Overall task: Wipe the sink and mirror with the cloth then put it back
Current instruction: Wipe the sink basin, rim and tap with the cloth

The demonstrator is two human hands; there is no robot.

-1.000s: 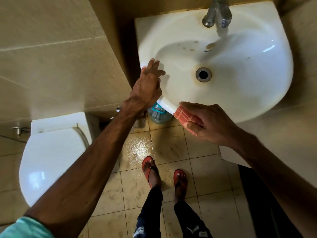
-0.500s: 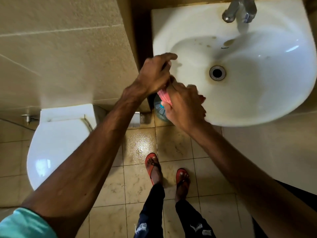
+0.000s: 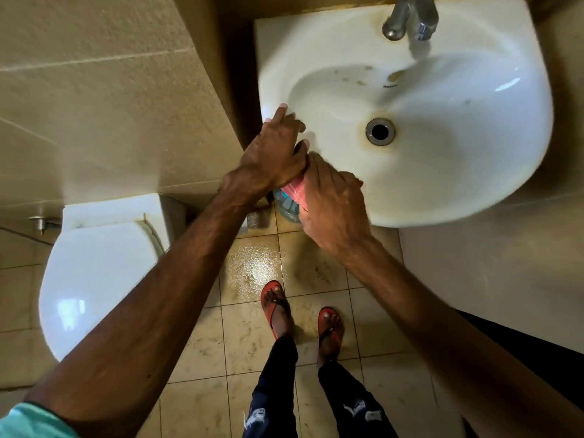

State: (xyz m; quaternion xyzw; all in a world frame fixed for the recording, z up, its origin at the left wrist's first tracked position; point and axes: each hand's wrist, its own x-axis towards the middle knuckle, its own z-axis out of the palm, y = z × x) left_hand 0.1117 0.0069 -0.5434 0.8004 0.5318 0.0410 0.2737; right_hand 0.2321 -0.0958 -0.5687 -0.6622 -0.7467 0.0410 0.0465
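Observation:
The white sink (image 3: 474, 159) fills the upper right, with brown stains near its drain (image 3: 380, 131). A pink cloth (image 3: 295, 188) lies against the sink's front-left rim, mostly hidden between my hands. My right hand (image 3: 333, 207) grips the cloth from below, fingers curled over the rim. My left hand (image 3: 275, 150) sits on the rim just above it, index finger stretched out and the other fingers bent. The cloth's upper end runs under that palm, so whether my left hand holds it is hidden. No mirror is in view.
A metal tap (image 3: 407, 18) stands at the sink's back. A closed white toilet (image 3: 94, 279) sits at the left against the tiled wall. A plastic bottle (image 3: 286, 205) stands under the sink. My feet in red sandals (image 3: 275, 306) stand on wet beige floor tiles.
My right hand has slid the cloth left along the front rim until it meets my left hand. My left hand's flat fingers have bent. The view has shifted left.

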